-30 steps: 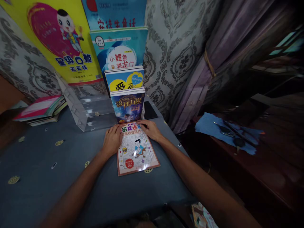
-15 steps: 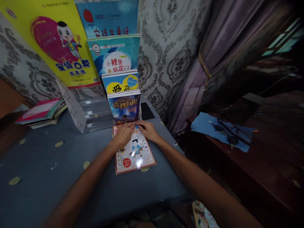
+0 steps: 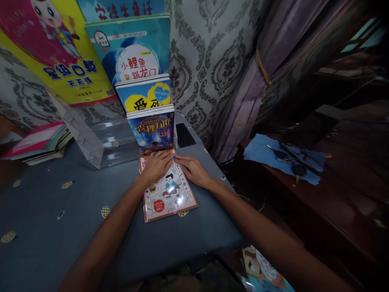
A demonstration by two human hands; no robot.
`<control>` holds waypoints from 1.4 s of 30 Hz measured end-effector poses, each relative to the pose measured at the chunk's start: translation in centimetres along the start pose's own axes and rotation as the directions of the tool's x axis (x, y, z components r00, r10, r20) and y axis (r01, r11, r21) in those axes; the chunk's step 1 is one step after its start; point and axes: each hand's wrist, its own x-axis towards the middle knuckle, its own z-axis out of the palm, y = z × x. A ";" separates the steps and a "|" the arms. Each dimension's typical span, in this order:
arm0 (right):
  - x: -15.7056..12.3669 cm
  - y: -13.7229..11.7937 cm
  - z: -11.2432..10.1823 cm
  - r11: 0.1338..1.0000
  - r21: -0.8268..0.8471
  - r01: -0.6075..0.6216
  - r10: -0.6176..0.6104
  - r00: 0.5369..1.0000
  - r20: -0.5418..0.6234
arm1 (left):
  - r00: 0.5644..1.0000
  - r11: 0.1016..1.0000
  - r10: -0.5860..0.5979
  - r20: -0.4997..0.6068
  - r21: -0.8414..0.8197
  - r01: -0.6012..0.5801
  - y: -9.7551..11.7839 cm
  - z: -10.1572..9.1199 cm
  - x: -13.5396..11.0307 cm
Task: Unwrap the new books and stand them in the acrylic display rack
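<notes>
A thin picture book (image 3: 170,198) with a reddish-brown border and a drawn seated figure lies flat on the grey-blue tablecloth. My left hand (image 3: 156,165) rests palm down across its upper part, fingers stretched toward the right. From the other side, my right hand (image 3: 194,170) lies over the upper right edge, and its fingertips nearly meet those of the left. Both hands cover much of the cover's title. Just beyond the fingers stands a dark blue book (image 3: 153,129), the front one in a clear stepped rack (image 3: 91,148).
Behind it in the rack are a yellow-and-blue book (image 3: 142,95), a teal book (image 3: 136,48) and a large yellow workbook (image 3: 82,85). Stacked books (image 3: 36,142) lie left. A black phone-like slab (image 3: 184,136) lies right of the rack. Tools rest on a blue cloth (image 3: 258,152).
The view has shifted closer, so the rack and books appear larger and further left. My fingers have flattened and extended over the book's top edge; the book stays in place.
</notes>
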 end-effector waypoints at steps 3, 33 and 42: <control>0.0 -0.2 0.0 0.999 -0.040 -0.005 0.005 1.000 0.002 | 1.000 1.000 -0.005 0.008 0.017 0.005 0.2 -0.1 0.1; -4.1 -2.6 -0.8 0.990 -0.135 -0.036 0.040 0.999 0.028 | 0.998 0.999 -0.030 0.063 -0.017 0.031 1.6 -0.5 -0.5; -4.1 -2.9 -0.9 0.989 -0.145 -0.034 0.039 0.999 0.027 | 0.993 0.977 0.106 0.045 -0.190 -0.096 2.4 -0.8 -2.3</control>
